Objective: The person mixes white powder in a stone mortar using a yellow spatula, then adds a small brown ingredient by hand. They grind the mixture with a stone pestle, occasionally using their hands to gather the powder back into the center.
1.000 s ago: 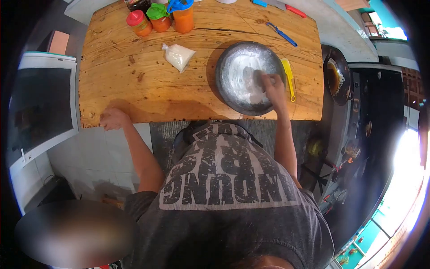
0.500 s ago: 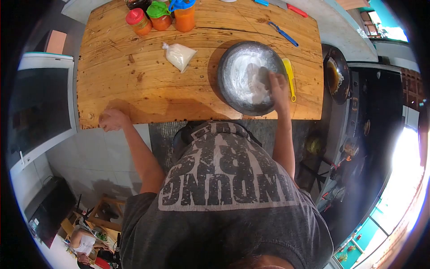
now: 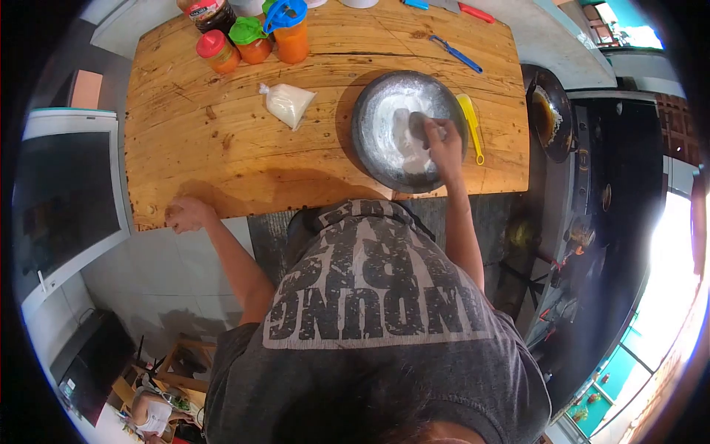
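A round metal bowl (image 3: 370,144) with white flour in it stands on the wooden table (image 3: 222,140), right of centre. My right hand (image 3: 442,144) is inside the bowl, its fingers pressed on a pale floury lump (image 3: 405,132). My left hand (image 3: 186,214) rests closed on the table's near left corner and holds nothing that I can see. A small clear bag of white powder (image 3: 287,103) lies left of the bowl.
Jars with red, green and blue lids (image 3: 251,41) stand at the table's far edge. A yellow utensil (image 3: 470,122) lies right of the bowl, a blue one (image 3: 455,53) beyond it. A dark pan (image 3: 546,115) sits on the stove at right. A white appliance (image 3: 63,192) is at left.
My right hand has shifted within the bowl, working the floury lump. My left hand has stayed on the table corner. The view has tilted a little.
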`<act>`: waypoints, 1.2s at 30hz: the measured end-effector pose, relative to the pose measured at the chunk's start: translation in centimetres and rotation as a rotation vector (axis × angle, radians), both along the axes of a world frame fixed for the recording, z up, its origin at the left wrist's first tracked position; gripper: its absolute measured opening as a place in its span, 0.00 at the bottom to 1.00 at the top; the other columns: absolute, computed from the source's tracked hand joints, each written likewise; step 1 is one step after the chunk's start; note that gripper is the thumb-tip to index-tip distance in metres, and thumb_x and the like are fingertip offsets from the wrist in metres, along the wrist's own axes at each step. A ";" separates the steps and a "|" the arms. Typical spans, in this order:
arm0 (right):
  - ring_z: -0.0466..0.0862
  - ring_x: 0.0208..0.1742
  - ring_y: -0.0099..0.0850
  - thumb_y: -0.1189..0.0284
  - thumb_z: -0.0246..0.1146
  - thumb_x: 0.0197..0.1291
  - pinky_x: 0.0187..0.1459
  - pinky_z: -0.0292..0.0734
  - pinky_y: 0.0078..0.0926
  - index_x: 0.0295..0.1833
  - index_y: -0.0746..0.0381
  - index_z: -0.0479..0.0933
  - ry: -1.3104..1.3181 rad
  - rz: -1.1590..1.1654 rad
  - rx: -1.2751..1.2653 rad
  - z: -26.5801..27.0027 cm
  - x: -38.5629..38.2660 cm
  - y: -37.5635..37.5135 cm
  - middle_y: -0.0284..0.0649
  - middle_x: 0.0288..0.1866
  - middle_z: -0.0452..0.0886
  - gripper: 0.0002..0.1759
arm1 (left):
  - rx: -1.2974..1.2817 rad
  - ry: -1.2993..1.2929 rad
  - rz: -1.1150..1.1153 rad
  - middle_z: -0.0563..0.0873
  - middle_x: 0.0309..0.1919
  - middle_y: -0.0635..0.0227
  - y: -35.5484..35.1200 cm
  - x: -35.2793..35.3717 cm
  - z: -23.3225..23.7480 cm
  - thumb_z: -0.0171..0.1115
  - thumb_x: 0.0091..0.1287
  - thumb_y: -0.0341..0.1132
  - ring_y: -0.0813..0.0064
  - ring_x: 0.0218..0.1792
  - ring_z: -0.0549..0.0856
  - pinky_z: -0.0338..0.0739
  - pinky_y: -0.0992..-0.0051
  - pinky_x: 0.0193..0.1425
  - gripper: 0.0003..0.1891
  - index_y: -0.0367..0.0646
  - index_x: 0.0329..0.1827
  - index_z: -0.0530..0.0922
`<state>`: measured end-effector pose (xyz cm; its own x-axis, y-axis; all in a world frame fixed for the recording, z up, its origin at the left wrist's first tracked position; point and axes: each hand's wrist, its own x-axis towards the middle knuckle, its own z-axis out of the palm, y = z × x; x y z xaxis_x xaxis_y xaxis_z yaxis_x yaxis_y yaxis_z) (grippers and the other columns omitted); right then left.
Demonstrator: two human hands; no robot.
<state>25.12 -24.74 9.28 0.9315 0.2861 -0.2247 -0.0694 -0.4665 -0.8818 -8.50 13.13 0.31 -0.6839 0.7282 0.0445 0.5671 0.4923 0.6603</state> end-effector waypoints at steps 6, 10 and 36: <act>0.83 0.33 0.32 0.53 0.64 0.60 0.38 0.75 0.29 0.44 0.69 0.79 -0.216 -0.065 -0.234 -1.2 4.0 -3.0 0.46 0.31 0.83 0.26 | -0.003 -0.006 0.017 0.66 0.52 0.44 -0.5 0.6 0.7 0.53 0.64 0.51 0.48 0.52 0.74 0.72 0.49 0.48 0.28 0.43 0.61 0.63; 0.84 0.33 0.34 0.55 0.64 0.60 0.37 0.76 0.31 0.44 0.69 0.79 -0.172 0.071 -0.211 -1.0 3.0 -0.9 0.49 0.33 0.84 0.24 | 0.005 0.000 -0.024 0.67 0.52 0.43 -1.0 0.9 1.3 0.53 0.65 0.51 0.48 0.51 0.75 0.72 0.51 0.47 0.27 0.45 0.61 0.64; 0.87 0.31 0.36 0.52 0.68 0.53 0.33 0.80 0.31 0.49 0.62 0.81 -0.236 0.451 -0.383 -0.8 6.6 1.4 0.50 0.31 0.85 0.26 | 0.018 -0.053 -0.006 0.66 0.54 0.45 -0.9 1.0 1.8 0.53 0.64 0.51 0.50 0.53 0.72 0.72 0.51 0.48 0.24 0.47 0.57 0.68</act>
<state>31.72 -23.32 8.47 0.7751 0.6018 -0.1924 0.3832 -0.6899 -0.6142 -7.53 12.23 2.11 -0.6810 0.7320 0.0212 0.5341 0.4766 0.6983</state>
